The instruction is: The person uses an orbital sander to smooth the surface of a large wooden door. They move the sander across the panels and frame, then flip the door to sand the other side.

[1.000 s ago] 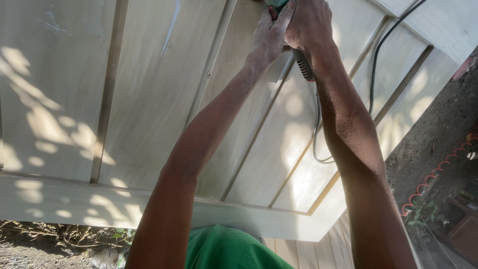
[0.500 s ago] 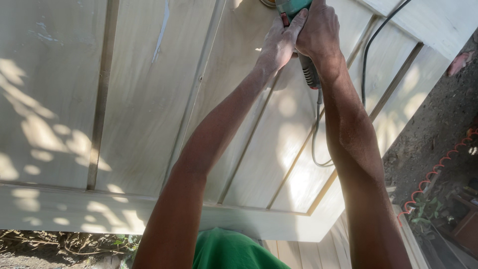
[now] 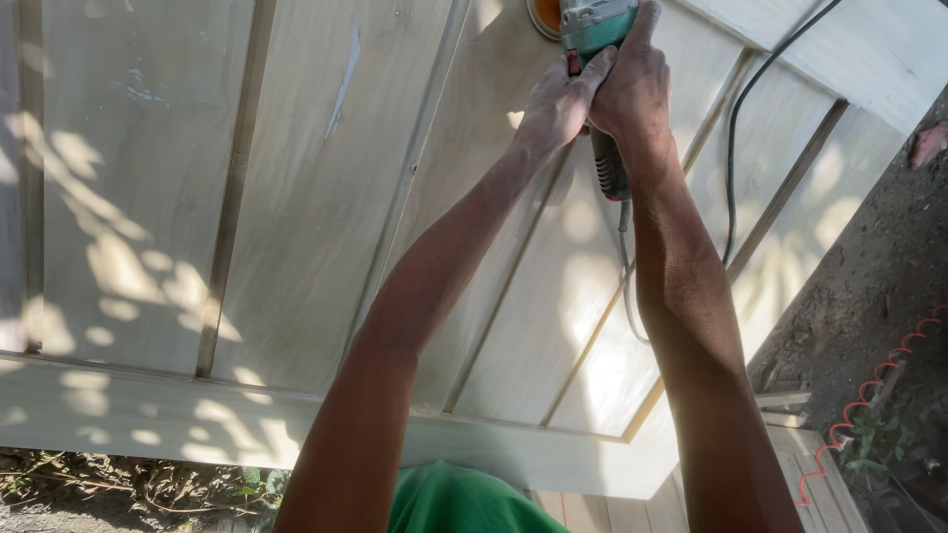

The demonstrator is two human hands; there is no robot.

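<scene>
Pale wooden panelling point(image 3: 296, 197) lies under us; our left hand point(image 3: 558, 99) and right hand point(image 3: 632, 89) clasp the green sander point(image 3: 595, 30), its long body pointing away from us up the panelling.

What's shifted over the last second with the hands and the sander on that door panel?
Both hands, left and right, have slid rightward and slightly down in view, bringing more of the green-bodied power sander and its orange disc into sight. No new grip taken or released: both still clasp the tool. The pale wooden panelled door, black cable and orange coiled cord lie as before.
</scene>
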